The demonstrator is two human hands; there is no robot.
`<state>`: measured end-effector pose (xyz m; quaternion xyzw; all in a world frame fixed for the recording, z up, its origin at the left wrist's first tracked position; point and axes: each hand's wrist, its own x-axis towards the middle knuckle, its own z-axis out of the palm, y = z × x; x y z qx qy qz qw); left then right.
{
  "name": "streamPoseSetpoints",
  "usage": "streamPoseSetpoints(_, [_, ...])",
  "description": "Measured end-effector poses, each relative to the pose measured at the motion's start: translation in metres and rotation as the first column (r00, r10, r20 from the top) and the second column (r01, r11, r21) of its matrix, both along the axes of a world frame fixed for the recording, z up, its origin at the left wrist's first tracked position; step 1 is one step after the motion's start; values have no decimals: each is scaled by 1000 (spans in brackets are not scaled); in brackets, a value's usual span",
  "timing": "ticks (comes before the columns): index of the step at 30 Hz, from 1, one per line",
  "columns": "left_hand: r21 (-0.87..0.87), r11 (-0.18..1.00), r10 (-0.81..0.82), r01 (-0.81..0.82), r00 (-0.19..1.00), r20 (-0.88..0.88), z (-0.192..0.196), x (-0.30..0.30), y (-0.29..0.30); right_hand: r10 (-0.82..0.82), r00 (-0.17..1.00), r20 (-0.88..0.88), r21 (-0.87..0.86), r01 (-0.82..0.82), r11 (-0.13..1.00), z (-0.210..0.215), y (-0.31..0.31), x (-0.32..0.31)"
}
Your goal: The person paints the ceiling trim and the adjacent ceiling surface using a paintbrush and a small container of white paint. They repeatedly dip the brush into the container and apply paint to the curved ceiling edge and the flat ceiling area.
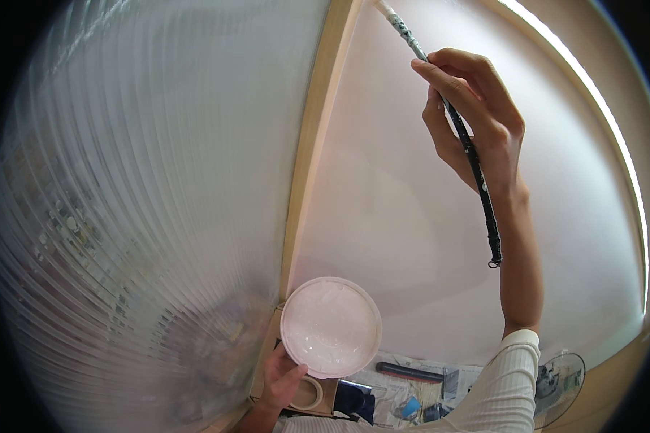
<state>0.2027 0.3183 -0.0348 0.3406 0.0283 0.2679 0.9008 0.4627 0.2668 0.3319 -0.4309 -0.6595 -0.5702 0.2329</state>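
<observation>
My right hand [480, 119] is raised against the pale wall and closed around a paintbrush [464, 141]. Its long black handle is spattered with light paint and slants down beside my wrist. Smeared white and dark green, the ferrule points up and left, and the pale bristles reach the top edge of the view near a wooden strip [316, 137]. Low in the view, my left hand [282, 377] grips a round tub [331, 279] by its near rim, thumb over the edge. Glossy pale pink paint lies inside the tub, which is tilted toward me.
A ribbed translucent panel [159, 166] fills the left side. On the right, a bright light strip [614, 115] curves along the edge of the pale wall [404, 216]. Below are spread newspapers [390, 390] with tools, a cardboard box [328, 397], and a round transparent-rimmed object [562, 386].
</observation>
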Motion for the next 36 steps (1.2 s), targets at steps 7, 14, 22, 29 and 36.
streamPoseSetpoints(7, [13, 1000, 9, -8, 1000, -9, 5, 0, -2, -17, 998, -60, -52, 14, 999, -5, 0, 3])
streamPoseSetpoints(14, [13, 1000, 11, -11, 1000, 1, 5, -1, -4, -34, 996, -80, -255, 12, 967, -38, -14, -7])
streamPoseSetpoints(22, [3, 1000, -1, 1, 1000, 5, -3, 0, -3, -18, 1000, 8, 23, 18, 1000, -1, -5, -6])
streamPoseSetpoints(29, [-8, 1000, -21, 21, 1000, -16, -8, -2, 2, -25, 999, -48, -200, 15, 980, -42, -2, 8])
streamPoseSetpoints(36, [-1, 1000, -19, 19, 999, -41, 1, -6, 2, -67, 997, -47, -170, 58, 984, -49, -14, -4])
